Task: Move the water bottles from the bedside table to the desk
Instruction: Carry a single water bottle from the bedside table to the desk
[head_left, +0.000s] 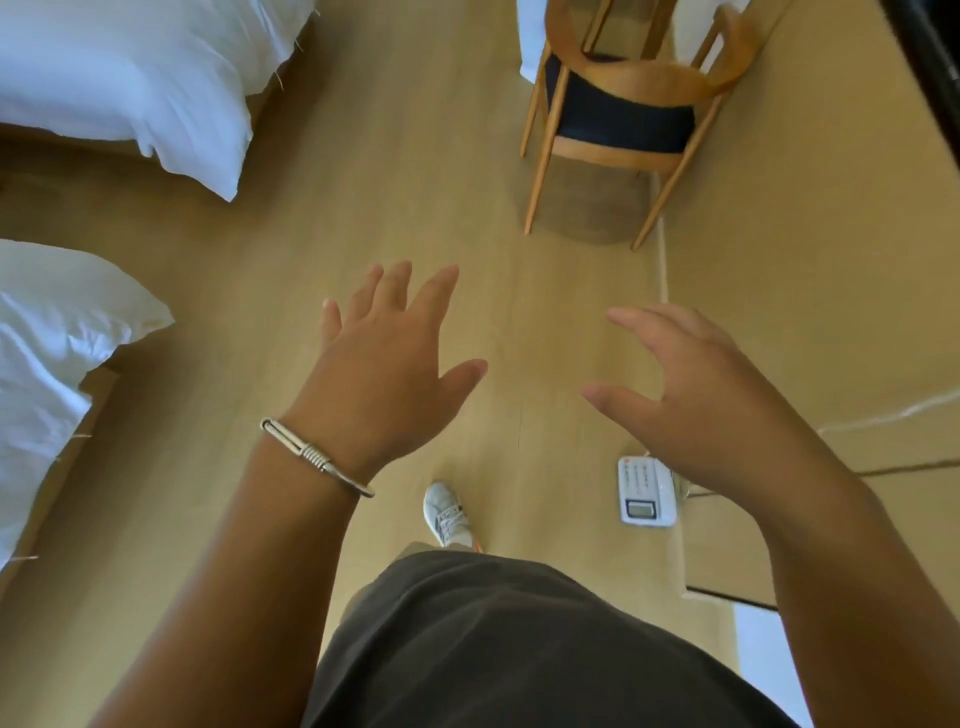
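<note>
- Bottles of water show nowhere in this view; where they are cannot be told.
- Pale wooden desk (810, 291) on the right is cut off by the frame; a white telephone (647, 491) lies at its near edge, partly hidden behind the right hand (691, 384).
- Left hand (387, 358), with a silver bangle (316, 457) at the wrist, is spread wide and holds nothing.
- Right hand's fingers are loosely bent, touching nothing.
- Bare wooden floor (405, 182) runs between the white-sheeted beds (130, 88) and the wooden chair with dark seat (623, 109).

Showing now: two hands, left (382, 364) and right (696, 384), two beds (130, 78) (47, 353), one chair (623, 104), one bracelet (317, 457), one shoe (447, 514), and seemingly one telephone (647, 491).
</note>
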